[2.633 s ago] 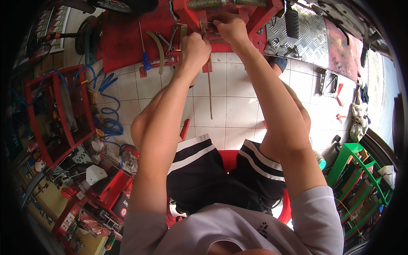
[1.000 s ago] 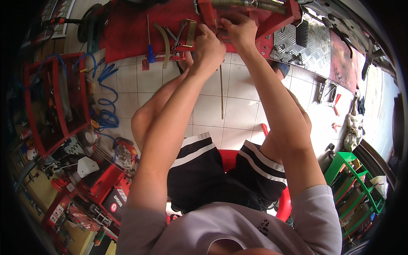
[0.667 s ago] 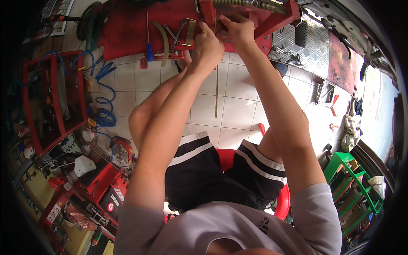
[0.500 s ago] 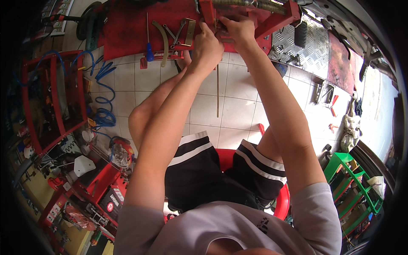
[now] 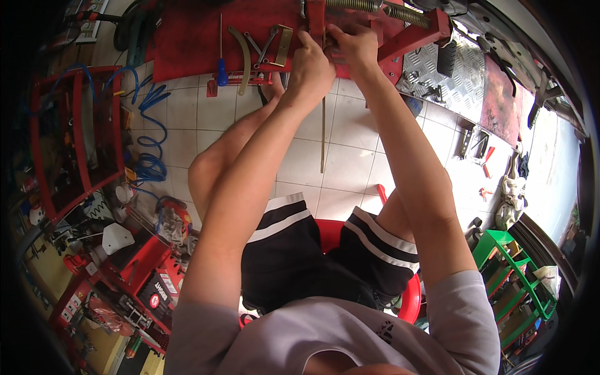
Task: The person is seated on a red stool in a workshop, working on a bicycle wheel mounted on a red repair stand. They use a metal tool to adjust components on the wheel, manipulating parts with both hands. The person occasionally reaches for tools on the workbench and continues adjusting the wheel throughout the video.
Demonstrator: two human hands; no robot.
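Note:
My left hand [image 5: 312, 67] is closed at the near edge of the red work surface [image 5: 181, 56], by an upright of a red metal frame [image 5: 317, 22]. Close beside it, my right hand [image 5: 356, 47] has its fingers curled in toward the same spot. The fingertips of both hands are partly hidden, and what they grip cannot be made out. A thin brass-coloured rod [image 5: 323, 137] runs down from between the hands, past the surface's edge. Left of my hands lie a brass-coloured plate with holes [image 5: 284, 47], two wrenches [image 5: 267, 49], a curved strip [image 5: 242, 56] and a blue-handled screwdriver [image 5: 222, 72].
A coil spring [image 5: 406, 12] sits on the frame above my right hand. Blue coiled hose [image 5: 150, 165] hangs by a red rack [image 5: 78, 137] at left. Loose small parts [image 5: 431, 90] rest on a metal tread plate [image 5: 459, 69]. A green rack [image 5: 515, 275] stands at right.
The view has shifted slightly, so the bench and tools appear a little to the right. Both hands keep nearly the same place and closed pose at the red frame.

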